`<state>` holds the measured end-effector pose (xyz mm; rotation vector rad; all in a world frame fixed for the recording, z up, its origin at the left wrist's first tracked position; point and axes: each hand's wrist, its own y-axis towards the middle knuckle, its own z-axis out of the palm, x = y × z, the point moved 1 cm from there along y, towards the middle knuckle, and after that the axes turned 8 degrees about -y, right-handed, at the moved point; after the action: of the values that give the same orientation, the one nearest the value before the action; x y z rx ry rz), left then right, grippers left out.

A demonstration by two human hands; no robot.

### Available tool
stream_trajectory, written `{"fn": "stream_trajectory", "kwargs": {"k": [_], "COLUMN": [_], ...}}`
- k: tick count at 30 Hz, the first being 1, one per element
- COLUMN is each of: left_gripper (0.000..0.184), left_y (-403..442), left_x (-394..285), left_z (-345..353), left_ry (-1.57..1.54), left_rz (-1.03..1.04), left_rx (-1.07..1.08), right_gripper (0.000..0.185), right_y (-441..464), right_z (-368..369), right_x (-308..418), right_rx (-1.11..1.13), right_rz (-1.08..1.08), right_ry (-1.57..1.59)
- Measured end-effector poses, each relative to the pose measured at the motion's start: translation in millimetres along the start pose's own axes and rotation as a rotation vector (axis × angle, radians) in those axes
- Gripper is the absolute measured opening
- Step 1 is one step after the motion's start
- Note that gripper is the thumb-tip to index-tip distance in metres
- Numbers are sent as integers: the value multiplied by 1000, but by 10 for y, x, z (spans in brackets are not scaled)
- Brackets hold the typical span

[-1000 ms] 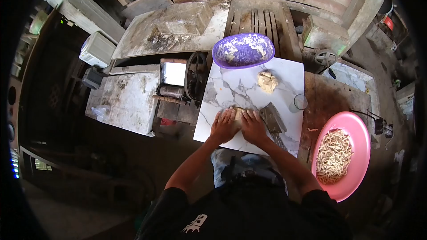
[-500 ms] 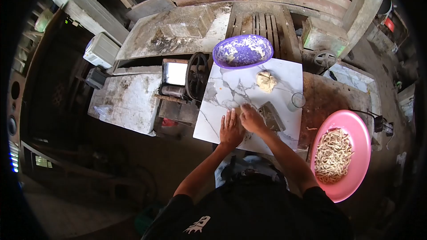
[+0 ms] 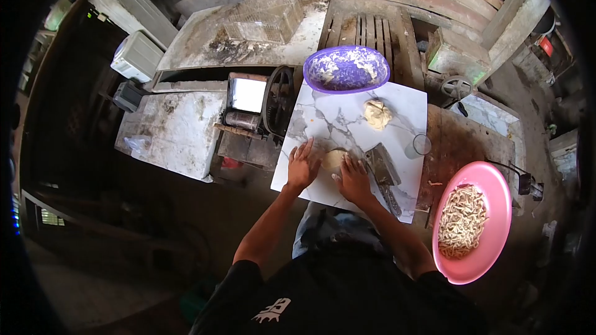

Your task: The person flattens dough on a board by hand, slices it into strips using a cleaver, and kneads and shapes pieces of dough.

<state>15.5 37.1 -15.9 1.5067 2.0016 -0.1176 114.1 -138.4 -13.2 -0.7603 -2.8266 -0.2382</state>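
Observation:
A flattened, pale round of dough [image 3: 334, 159] lies on the marble-patterned board [image 3: 295, 177] between my hands. My left hand [image 3: 302, 167] rests on the board just left of it, fingers spread. Over the dough's right edge lies my right hand [image 3: 354, 180], its fingers stretched out and touching it. To the right of that hand is a cleaver [image 3: 383, 165] with a wide grey blade, its handle pointing toward me. A larger lump of dough [image 3: 377, 115] sits farther back on the board. A clear drinking glass [image 3: 418, 146] stands near the right edge.
A purple basin [image 3: 346, 90] smeared with dough stands at the board's far edge. On the right, a pink basin [image 3: 496, 236] holds many dough strips. A roller machine with a large wheel [image 3: 279, 102] is left of the board. A wire cage [image 3: 264, 22] sits behind.
My hands have moved apart, uncovering the dough round. The right hand has opened from a closed shape, and the left has shifted left. The view has tilted slightly.

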Motion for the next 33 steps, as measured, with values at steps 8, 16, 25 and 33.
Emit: {"fn": "stream_trajectory", "kwargs": {"k": [8,16,25,33], "left_gripper": [27,20,17,50], "left_y": [103,245,536,241], "left_x": [-63,-25,121,-118], "left_z": [214,236,31,294], "left_ry": [-104,-274,-577,-237], "left_rz": [-486,-350,-233,228], "left_rx": [30,103,238,281], "right_gripper": [39,25,22,30], "right_y": [258,477,370,180], "right_z": [-40,139,58,-37], "right_x": [-189,-276,-325,32], "right_rx": [-159,-53,-47,-294], "right_rz": [253,283,584,362], "right_ry": [214,267,439,186]}}
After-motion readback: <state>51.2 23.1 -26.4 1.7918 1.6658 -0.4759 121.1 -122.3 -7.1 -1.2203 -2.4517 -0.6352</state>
